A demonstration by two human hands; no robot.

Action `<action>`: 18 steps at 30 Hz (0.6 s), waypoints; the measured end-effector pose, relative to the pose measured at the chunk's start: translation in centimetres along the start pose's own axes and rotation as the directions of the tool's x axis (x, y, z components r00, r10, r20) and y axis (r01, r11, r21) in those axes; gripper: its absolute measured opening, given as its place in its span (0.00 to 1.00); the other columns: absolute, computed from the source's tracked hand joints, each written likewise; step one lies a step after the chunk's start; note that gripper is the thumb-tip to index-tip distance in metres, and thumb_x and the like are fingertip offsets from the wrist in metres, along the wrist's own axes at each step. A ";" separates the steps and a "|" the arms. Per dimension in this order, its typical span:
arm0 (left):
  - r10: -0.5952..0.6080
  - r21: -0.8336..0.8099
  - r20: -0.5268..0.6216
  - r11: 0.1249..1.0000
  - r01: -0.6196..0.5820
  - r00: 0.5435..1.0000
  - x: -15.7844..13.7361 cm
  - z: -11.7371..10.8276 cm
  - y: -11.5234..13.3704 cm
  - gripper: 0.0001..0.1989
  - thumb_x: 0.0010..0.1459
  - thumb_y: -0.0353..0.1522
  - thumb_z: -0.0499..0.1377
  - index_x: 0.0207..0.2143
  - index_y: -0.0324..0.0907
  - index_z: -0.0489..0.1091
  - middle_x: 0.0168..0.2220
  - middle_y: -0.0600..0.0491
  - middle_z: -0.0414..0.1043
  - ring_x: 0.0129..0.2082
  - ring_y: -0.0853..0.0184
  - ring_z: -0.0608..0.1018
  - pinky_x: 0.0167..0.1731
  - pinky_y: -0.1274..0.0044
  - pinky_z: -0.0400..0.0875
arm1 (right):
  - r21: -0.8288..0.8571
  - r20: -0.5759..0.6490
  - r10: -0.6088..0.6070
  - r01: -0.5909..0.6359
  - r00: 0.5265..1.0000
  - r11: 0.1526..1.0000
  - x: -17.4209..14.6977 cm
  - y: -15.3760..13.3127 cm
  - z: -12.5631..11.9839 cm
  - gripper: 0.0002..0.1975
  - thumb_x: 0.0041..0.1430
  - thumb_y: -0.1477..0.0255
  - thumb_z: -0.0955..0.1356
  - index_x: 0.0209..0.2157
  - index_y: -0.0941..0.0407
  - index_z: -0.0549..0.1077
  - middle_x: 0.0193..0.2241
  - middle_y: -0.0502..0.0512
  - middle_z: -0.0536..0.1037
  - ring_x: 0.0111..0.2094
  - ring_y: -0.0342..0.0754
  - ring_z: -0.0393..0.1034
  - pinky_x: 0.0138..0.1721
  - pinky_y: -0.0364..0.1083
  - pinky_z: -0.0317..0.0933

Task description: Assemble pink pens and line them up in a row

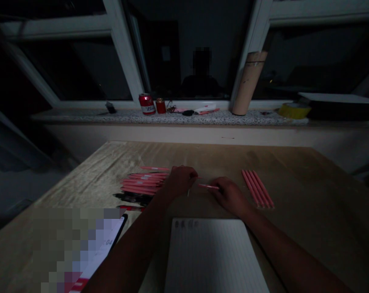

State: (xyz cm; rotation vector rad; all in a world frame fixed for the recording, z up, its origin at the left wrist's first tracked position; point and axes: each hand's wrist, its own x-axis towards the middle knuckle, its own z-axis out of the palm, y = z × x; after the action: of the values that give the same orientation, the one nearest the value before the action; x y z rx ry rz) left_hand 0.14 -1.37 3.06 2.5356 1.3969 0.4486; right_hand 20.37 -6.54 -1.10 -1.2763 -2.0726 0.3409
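Observation:
My left hand (182, 178) is closed in a pinch, and a small pink piece (199, 177) pokes out past its fingertips; its kind is too small to make out. Closed on a pink pen (208, 186), my right hand (228, 194) points it leftward toward the left hand, a small gap between them. Just below the left fingers is a thin, pale stick (188, 192). Beside my left hand lies a pile of pink pens (141, 183), with black pens (132, 198) and a red pen (129, 208) below. Several pink pens (257, 189) are lined up to the right of my right hand.
A lined notebook (211, 256) lies between my forearms. Near the left forearm sits a phone (108, 240) with a lit screen. Along the stone windowsill stand a red can (147, 104), a small red jar (160, 106), a cardboard tube (250, 83) and yellow tape (294, 110).

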 end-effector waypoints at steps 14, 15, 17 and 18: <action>-0.027 0.029 -0.015 0.999 0.027 1.000 0.2 0.2 -0.2 0.09 0.54 0.34 0.54 0.32 0.42 0.72 0.32 0.53 0.75 0.33 0.68 0.74 0.37 0.75 0.63 | 0.080 -0.161 0.127 -0.115 0.979 0.990 -0.1 0.2 -0.1 0.09 0.58 0.68 0.63 0.35 0.56 0.71 0.32 0.56 0.75 0.35 0.49 0.69 0.37 0.46 0.61; -0.023 0.031 -0.014 0.999 0.024 1.000 0.1 0.3 -0.2 0.09 0.54 0.34 0.54 0.32 0.42 0.72 0.32 0.53 0.75 0.33 0.67 0.74 0.38 0.75 0.63 | 0.090 -0.166 0.122 -0.108 0.979 0.990 -0.1 0.2 -0.1 0.09 0.58 0.67 0.63 0.36 0.56 0.71 0.33 0.56 0.75 0.35 0.49 0.69 0.37 0.46 0.61; -0.019 0.033 -0.008 0.999 0.019 1.000 0.1 0.4 -0.2 0.08 0.53 0.33 0.54 0.32 0.42 0.72 0.32 0.53 0.75 0.34 0.67 0.74 0.38 0.75 0.63 | 0.106 -0.172 0.103 -0.086 0.980 0.991 0.0 0.3 0.0 0.09 0.58 0.68 0.63 0.36 0.56 0.71 0.33 0.56 0.75 0.35 0.49 0.69 0.38 0.46 0.61; -0.017 0.031 -0.005 0.999 0.017 1.000 0.1 0.4 -0.1 0.08 0.53 0.32 0.54 0.32 0.42 0.73 0.32 0.53 0.75 0.34 0.67 0.74 0.38 0.75 0.63 | 0.111 -0.177 0.092 -0.073 0.980 0.991 0.0 0.3 0.0 0.08 0.58 0.68 0.63 0.35 0.56 0.71 0.33 0.55 0.75 0.35 0.49 0.69 0.38 0.47 0.61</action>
State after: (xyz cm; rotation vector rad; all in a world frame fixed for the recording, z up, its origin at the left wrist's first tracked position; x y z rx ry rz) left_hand 0.23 -1.21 2.66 2.5465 1.4373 0.4341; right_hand 20.52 -6.43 -1.28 -1.2835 -1.8289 0.3510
